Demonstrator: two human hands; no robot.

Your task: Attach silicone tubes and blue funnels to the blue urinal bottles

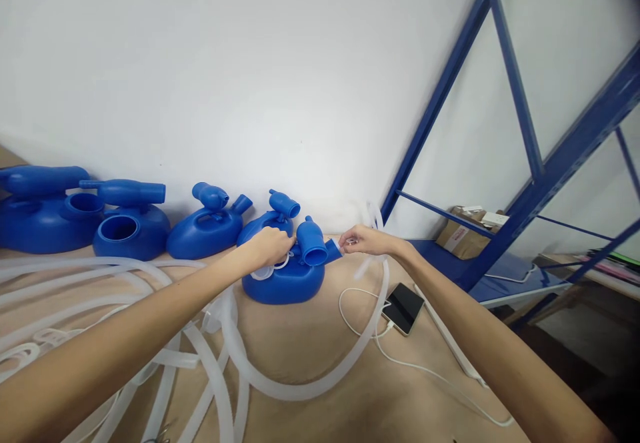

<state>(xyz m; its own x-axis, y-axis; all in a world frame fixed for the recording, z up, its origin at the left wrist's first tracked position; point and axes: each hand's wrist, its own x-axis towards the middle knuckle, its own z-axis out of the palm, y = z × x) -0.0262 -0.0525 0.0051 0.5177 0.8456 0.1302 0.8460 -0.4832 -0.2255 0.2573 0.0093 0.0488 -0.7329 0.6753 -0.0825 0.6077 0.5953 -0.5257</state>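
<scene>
A blue plastic bottle [283, 286] with a carrying handle stands in front of me on the table. My left hand [273, 246] is closed around its handle area, with the fingertips partly hidden. A white strap with rings [281, 261] hangs just below that hand. On top of the bottle sits a separate blue spouted piece [313, 239]. At the right, the bottle's angled neck [333, 251] meets the fingertips of my right hand [361, 239]. Those fingers are pinched together on something small and whitish, too small to name. Close beside this hand passes a translucent hose [381, 296].
More blue bottles [205, 233] with spouted pieces on top line the wall to the left. Translucent hoses [210, 356] lie tangled at left front. A phone [404, 308] on a white cable rests at right. Beyond are a blue metal rack [450, 89] and a cardboard box [461, 235].
</scene>
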